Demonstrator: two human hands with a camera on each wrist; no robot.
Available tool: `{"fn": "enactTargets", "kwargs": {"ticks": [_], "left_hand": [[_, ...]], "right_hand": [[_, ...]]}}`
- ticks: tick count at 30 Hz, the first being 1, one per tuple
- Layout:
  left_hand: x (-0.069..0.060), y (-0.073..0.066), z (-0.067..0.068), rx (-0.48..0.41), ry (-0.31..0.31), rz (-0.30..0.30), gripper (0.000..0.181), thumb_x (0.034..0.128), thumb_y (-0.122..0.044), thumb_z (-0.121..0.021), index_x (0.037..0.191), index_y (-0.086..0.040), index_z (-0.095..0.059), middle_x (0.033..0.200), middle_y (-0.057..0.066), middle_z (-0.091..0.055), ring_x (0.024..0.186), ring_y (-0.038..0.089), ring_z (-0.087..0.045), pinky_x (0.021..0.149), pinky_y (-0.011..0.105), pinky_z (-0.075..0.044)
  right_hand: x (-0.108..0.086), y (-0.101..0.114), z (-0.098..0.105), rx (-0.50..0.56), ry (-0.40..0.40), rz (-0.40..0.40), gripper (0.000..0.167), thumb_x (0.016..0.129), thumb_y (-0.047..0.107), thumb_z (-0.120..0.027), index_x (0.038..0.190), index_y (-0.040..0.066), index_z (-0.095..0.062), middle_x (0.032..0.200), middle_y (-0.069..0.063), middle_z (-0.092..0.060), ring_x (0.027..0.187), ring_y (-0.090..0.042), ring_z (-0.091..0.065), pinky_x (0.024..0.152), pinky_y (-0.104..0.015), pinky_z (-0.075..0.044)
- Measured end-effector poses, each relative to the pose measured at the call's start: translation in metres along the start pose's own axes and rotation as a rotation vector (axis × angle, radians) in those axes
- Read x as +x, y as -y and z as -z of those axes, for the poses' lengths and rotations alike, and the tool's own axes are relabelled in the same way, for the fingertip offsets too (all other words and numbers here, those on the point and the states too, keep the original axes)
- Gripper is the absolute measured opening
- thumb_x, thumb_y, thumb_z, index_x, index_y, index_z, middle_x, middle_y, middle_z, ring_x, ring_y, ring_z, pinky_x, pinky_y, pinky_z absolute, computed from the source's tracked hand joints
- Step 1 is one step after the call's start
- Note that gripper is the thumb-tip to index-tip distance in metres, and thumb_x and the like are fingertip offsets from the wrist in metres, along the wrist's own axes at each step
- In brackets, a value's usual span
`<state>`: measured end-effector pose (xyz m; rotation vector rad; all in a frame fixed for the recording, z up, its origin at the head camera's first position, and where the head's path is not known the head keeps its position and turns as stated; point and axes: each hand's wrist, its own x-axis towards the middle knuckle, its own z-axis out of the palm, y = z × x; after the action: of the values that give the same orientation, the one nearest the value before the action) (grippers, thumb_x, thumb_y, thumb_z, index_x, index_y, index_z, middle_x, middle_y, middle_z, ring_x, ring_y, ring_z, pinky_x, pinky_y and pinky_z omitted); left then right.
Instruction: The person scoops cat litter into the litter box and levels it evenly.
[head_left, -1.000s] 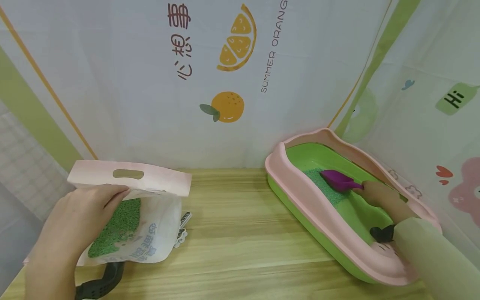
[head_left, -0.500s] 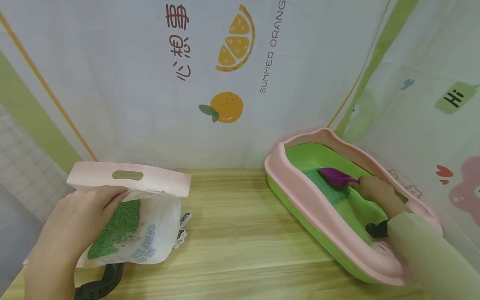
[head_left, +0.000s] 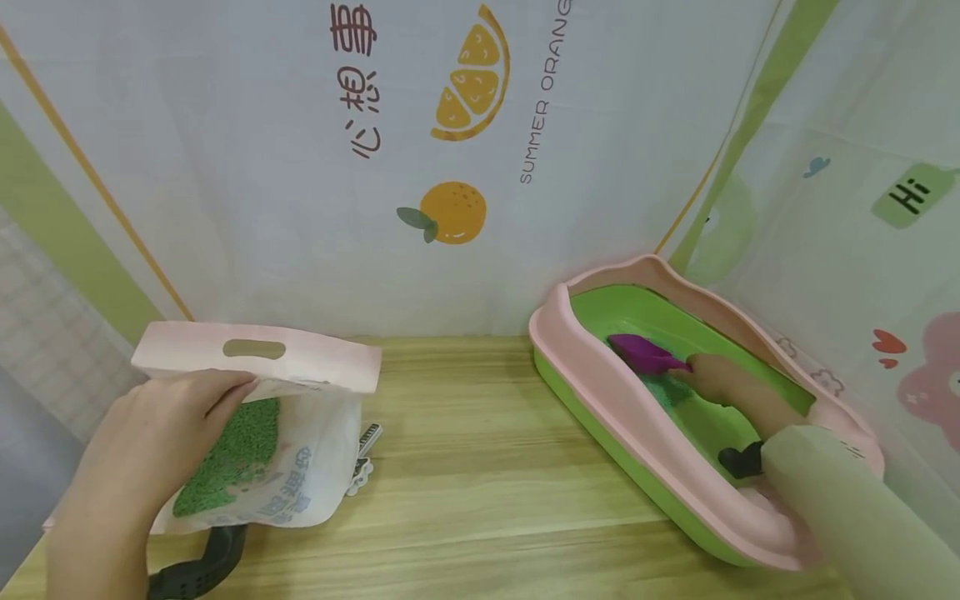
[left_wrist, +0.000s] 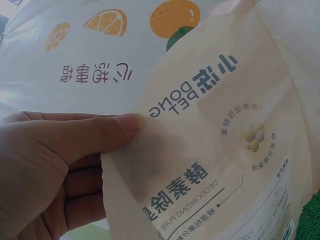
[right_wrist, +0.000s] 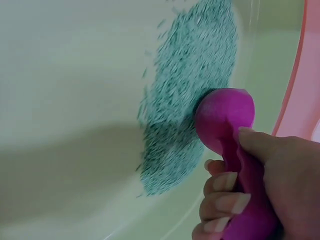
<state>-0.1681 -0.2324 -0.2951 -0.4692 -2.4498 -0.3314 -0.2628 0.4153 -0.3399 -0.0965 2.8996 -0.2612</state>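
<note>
My right hand (head_left: 712,379) grips the handle of a purple scoop (head_left: 643,353) inside a green and pink litter box (head_left: 558,329). In the right wrist view the scoop's bowl touches a patch of green litter pellets (right_wrist: 190,75) on the box floor, its underside facing the camera. On the left, my left hand (head_left: 165,433) pinches the top edge of an opened white litter bag (head_left: 326,467) between thumb and fingers. Green pellets (head_left: 243,450) show inside the bag's mouth. Printing on the bag (left_wrist: 200,135) fills much of the left wrist view.
A pink flap with a handle hole (head_left: 322,360) stands up behind the bag's mouth. Both bag and box rest on a wooden table (head_left: 457,467). Behind them hangs a white printed curtain (head_left: 300,250); a black strap (head_left: 206,567) shows below the bag.
My right hand has moved the scoop leftward across the litter, toward the box's near-left wall. My left hand keeps its hold on the bag, nearly still.
</note>
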Motion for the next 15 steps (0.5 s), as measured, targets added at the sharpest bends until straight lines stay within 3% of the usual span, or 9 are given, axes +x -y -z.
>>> {"fn": "enactTargets", "kwargs": {"ticks": [15], "left_hand": [[-0.001,0.001,0.0,-0.011,0.007,0.008,0.013,0.0854,-0.006,-0.077,0.093,-0.013,-0.069,0.07,0.009,-0.067,0.053,0.027,-0.054,0.053,0.056,-0.044]], "right_hand": [[-0.003,0.051,0.007,0.023,0.09,0.119,0.035,0.107,0.032,-0.049,0.086,0.004,-0.055,0.07,-0.001,-0.049,0.053,-0.012,-0.05,0.047,-0.026,-0.043]]}}
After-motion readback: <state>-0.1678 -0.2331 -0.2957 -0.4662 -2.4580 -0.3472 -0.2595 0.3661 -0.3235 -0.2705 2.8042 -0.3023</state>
